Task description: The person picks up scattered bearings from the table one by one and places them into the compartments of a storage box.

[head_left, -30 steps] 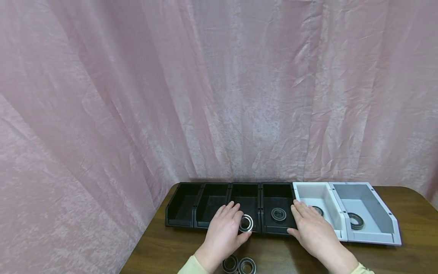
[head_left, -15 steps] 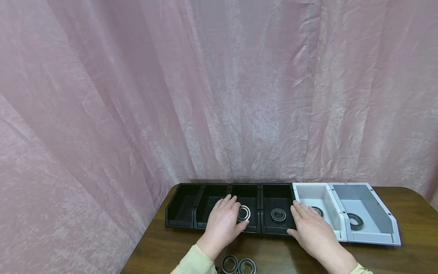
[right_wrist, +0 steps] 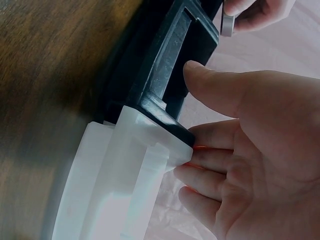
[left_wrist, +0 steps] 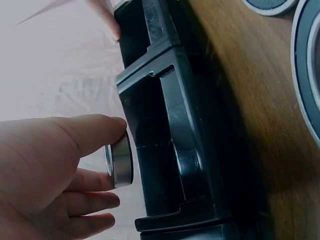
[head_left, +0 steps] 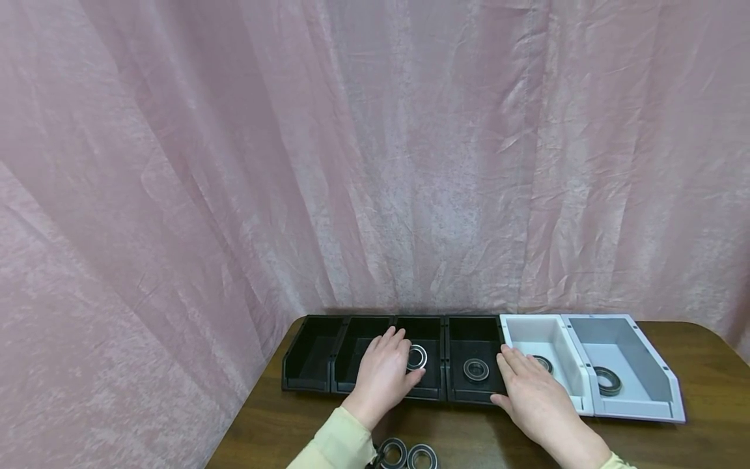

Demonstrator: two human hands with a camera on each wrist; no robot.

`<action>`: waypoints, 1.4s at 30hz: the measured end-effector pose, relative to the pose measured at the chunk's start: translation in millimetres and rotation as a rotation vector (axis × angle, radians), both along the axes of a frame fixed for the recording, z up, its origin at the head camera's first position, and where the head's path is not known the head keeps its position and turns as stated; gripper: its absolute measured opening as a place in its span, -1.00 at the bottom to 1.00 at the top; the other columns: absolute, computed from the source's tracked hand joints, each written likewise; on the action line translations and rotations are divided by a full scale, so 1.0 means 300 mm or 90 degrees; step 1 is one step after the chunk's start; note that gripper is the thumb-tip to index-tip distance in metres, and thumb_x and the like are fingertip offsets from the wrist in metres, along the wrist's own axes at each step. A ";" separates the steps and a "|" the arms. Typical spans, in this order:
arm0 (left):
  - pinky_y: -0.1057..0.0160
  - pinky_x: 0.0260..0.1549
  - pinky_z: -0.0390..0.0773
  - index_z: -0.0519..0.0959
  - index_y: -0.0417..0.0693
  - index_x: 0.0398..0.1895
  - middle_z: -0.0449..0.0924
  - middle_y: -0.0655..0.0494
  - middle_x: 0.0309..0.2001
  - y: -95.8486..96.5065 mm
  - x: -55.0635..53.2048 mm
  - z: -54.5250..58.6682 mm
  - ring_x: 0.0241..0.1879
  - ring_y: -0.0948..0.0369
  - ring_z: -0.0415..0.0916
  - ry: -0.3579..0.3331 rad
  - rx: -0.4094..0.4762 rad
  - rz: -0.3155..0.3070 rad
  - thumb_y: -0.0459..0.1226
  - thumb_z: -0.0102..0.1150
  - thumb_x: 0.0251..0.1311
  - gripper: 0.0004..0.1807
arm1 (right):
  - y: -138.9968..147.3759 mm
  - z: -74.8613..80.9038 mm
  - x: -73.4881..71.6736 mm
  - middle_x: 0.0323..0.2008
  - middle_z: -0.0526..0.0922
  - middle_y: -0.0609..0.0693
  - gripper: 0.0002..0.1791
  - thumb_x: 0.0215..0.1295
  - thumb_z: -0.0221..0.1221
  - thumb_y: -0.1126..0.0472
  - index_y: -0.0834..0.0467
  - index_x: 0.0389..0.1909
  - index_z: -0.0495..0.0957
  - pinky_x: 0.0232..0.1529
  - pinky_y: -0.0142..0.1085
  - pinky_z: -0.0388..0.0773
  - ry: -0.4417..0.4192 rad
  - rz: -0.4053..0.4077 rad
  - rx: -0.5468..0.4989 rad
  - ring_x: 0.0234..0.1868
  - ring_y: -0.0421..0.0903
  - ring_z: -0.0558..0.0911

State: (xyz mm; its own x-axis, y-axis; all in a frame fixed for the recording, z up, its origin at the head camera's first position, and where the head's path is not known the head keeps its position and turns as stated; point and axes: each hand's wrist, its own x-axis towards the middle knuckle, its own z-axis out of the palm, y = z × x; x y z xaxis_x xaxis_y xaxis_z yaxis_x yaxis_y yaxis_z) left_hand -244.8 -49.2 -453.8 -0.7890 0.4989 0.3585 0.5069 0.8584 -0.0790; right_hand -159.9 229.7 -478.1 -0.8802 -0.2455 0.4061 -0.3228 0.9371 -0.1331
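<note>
My left hand (head_left: 383, 374) pinches a shiny bearing (left_wrist: 123, 162) between thumb and fingers, its other fingers loosely extended. In the head view it is over the third black bin (head_left: 432, 332) from the left, and the left wrist view shows the bearing on edge at the bin's opening. My right hand (head_left: 536, 394) lies with nearly straight fingers at the walls where the fourth black bin (head_left: 476, 335) meets the white bin (head_left: 536, 326). In the right wrist view, its fingertips (right_wrist: 200, 135) are right at that corner. A flat bearing (head_left: 476, 379) sits in the fourth black bin.
Two bearings lie side by side on the wooden table (head_left: 252, 436), one bearing (head_left: 392, 441) partly beside the left sleeve. Another bearing (head_left: 546, 362) is in the white bin, partly hidden by the right hand. The grey bin (head_left: 633, 365) holds a dark bearing (head_left: 611, 391). A pink curtain (head_left: 410, 163) hangs behind.
My left hand has moved forward with the bearing, from the front edge of the third black bin to farther over it. My right hand has stayed in place.
</note>
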 end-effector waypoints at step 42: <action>-0.20 0.54 0.38 0.77 -0.17 0.16 0.64 -0.12 0.41 0.057 -0.082 -0.074 0.54 -0.09 0.44 -0.045 -0.016 0.027 0.06 0.57 0.31 -0.44 | -0.003 -0.007 0.000 0.39 0.58 0.43 -0.20 0.22 0.61 0.03 0.48 0.30 0.60 0.44 0.25 0.49 0.011 -0.003 0.004 0.41 0.38 0.59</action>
